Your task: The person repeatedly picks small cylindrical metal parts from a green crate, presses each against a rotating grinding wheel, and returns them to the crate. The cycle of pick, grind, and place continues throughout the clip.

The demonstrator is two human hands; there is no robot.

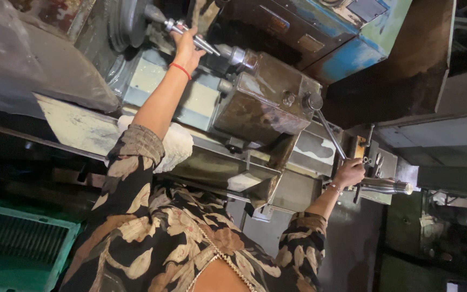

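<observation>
Near chuck, left hand (pixel 186 47) gripping slanted steel rod (pixel 190 35)

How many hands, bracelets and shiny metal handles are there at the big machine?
Hands: 2, the left hand on a shiny handle and the right hand at another handle.
Bracelets: 2, a red thread band and a thin bracelet.
Shiny metal handles: 2.
Total: 6.

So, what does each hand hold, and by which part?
The left hand grips a shiny metal rod at its middle. The right hand grips a lever at its lower end.
</observation>
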